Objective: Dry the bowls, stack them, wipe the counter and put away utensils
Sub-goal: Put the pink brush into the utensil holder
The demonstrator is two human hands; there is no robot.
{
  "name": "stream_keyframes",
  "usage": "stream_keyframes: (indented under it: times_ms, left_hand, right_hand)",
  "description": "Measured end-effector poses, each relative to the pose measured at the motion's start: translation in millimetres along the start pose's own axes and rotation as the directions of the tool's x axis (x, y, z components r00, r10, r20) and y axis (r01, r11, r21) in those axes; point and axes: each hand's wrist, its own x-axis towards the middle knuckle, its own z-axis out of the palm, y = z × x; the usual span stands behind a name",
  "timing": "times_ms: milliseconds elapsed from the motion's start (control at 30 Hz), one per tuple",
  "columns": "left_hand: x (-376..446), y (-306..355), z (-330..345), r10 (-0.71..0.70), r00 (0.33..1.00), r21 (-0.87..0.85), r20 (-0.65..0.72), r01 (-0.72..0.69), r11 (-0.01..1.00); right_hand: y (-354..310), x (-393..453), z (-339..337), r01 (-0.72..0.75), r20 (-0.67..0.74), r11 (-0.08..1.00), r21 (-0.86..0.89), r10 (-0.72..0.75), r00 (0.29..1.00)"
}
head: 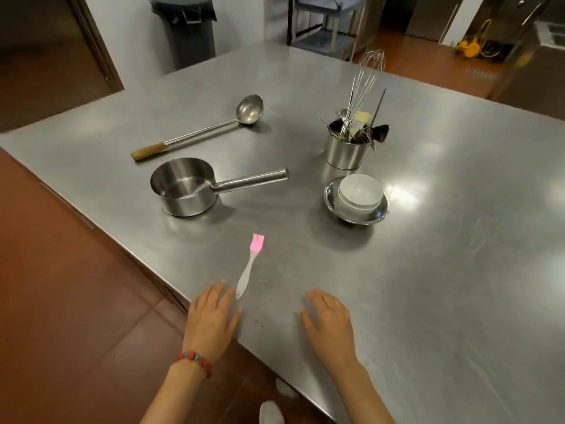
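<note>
Both hands are flat on the steel counter (428, 240) near its front edge, fingers spread and relaxed, holding nothing. The left hand (211, 316) has a red bead bracelet (195, 361) on the wrist, and its fingertips sit just beside the tail end of a pastry brush (249, 267) with a white handle and pink bristles, maybe touching it, hard to tell. The right hand (328, 321) is well off to the other side of it. The brush's long axis runs away from the person, handle end near, bristles pointing out and slightly right toward the middle of the counter, so the left hand looks like the obvious one to grab it, just a short slide onto the handle. Farther out, the bowls look already stacked: a white bowl (360, 192) upside down inside a steel bowl (356, 215). Behind that is the utensil canister (345, 153) with a whisk (363, 84) and other stuff sticking out, probably where the brush goes. Off to the left are a saucepan (186, 191) and a long ladle (201, 130) with a wooden grip, both lying loose.
</note>
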Motion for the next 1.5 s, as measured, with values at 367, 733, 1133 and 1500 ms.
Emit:
stream_keyframes:
  times_ms: [367,733,1133,1500]
  left_hand:
    - [71.9,-45.2,-14.6,0.022,1.000,0.033,0.015,-0.022,0.999]
    - [173.1,-111.6,-5.6,0.336,0.922,0.113,0.194,-0.361,0.926]
    - [221.4,-116.3,3.1,0.523,0.835,0.011,0.173,-0.533,0.846]
    - [237.2,-94.1,10.1,0.490,0.851,-0.059,0.191,-0.488,0.871]
  right_hand:
    - [-34.4,85.6,38.2,-0.058,0.079,0.998,0.034,0.055,0.995]
    - [-82.8,144.8,93.4,-0.464,-0.015,0.885,0.049,0.465,0.885]
    - [-109.1,171.6,121.3,-0.641,-0.100,0.767,0.038,0.641,0.761]
    - [-78.2,183.4,84.9,-0.636,0.012,0.509,0.581,0.775,0.632]
